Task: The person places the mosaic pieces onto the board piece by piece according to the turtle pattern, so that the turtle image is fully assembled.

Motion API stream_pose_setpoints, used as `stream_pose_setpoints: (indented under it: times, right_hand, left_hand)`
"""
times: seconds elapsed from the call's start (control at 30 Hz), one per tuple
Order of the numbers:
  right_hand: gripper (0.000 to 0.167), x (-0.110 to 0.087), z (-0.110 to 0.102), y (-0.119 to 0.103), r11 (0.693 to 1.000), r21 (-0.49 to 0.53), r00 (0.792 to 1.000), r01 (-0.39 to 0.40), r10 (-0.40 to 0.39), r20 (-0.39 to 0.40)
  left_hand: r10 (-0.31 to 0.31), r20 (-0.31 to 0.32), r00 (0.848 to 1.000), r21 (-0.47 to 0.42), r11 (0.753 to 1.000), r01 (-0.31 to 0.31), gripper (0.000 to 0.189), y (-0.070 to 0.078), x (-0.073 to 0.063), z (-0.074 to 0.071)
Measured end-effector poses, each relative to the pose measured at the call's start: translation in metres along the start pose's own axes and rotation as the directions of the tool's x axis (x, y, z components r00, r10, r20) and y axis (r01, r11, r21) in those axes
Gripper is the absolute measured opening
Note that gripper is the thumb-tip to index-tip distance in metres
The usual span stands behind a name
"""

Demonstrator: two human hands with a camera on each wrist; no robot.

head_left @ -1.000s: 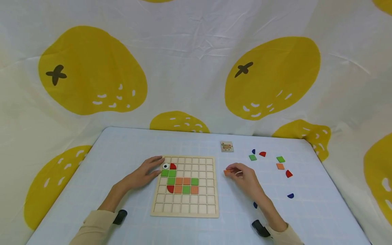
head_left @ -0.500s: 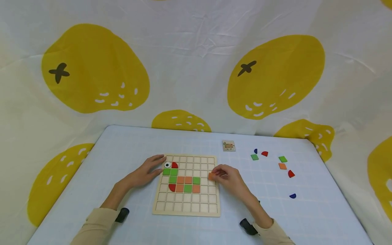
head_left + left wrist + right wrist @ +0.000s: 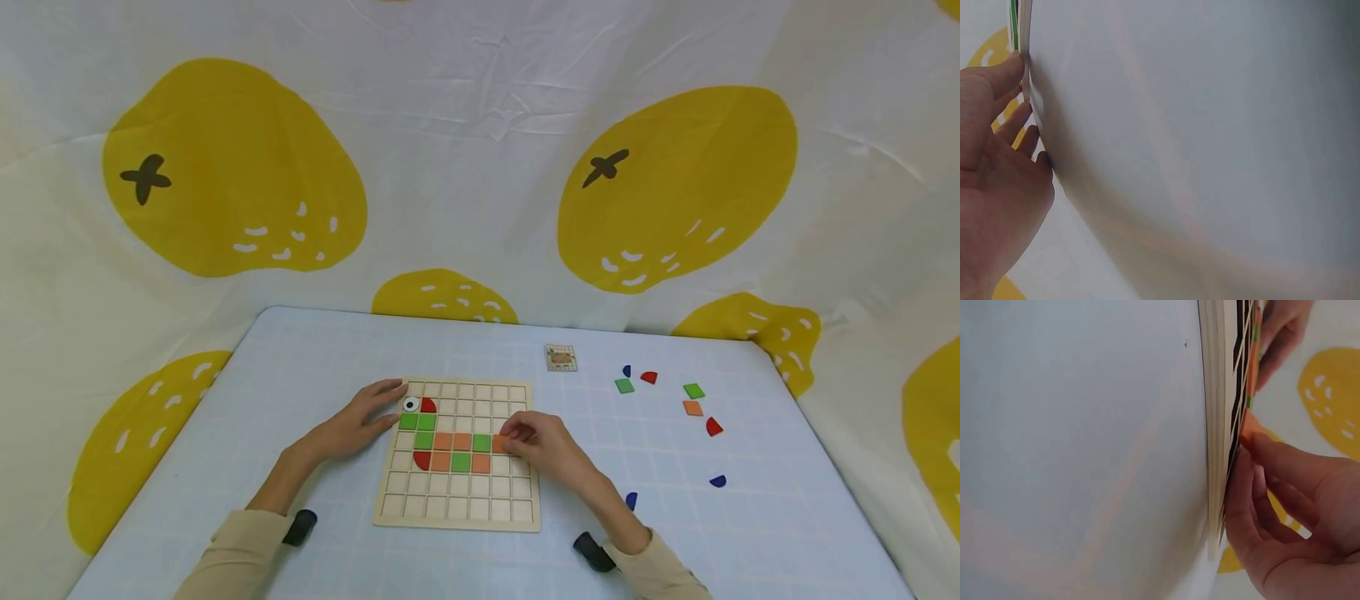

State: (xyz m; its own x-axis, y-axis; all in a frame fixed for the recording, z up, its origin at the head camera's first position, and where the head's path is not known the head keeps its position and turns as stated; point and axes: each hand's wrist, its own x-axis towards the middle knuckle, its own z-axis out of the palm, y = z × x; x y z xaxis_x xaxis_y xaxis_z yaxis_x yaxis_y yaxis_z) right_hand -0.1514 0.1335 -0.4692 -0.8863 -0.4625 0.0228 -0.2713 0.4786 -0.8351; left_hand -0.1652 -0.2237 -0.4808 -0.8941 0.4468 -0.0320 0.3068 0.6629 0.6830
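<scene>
Moved leftward since a second ago: the right hand (image 3: 546,446), then out over the tablecloth beyond the board's right edge, now over the grid itself. Its thumb and fingers are clamped on an orange tile (image 3: 499,444), which lies at the right end of the upper body row, just beside a green tile (image 3: 482,443); whether it is fully seated I cannot tell. The left hand (image 3: 347,425) has stayed at the left edge of the wooden board (image 3: 457,512), thumb and fingers apart, their tips touching the rim. Set in the grid: a round eye piece (image 3: 411,405) at upper left, a red quarter piece (image 3: 428,406) to its right, and green and orange squares below. Beyond the board's far right corner lies a small picture card (image 3: 561,358); farther right are scattered a loose orange tile (image 3: 693,408), red quarter pieces (image 3: 648,377), green tiles (image 3: 693,391) and blue half-discs (image 3: 717,481).
</scene>
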Motion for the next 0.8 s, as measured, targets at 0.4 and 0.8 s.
stream_pose_setpoints:
  times: [0.4, 0.8]
  right_hand:
    - [0.007, 0.001, -0.002, -0.006, 0.996, -0.094, 1.000, -0.004, 0.007, 0.029]
    - [0.011, -0.003, -0.023, 0.007, 0.992, -0.127, 1.000, 0.012, -0.012, 0.001]
  left_hand:
    - [0.013, -0.009, 1.000, 0.017, 1.000, -0.013, 0.055, 0.001, 0.000, -0.001]
    - [-0.003, -0.001, 1.000, 0.022, 1.000, 0.003, 0.056, 0.000, 0.001, 0.000]
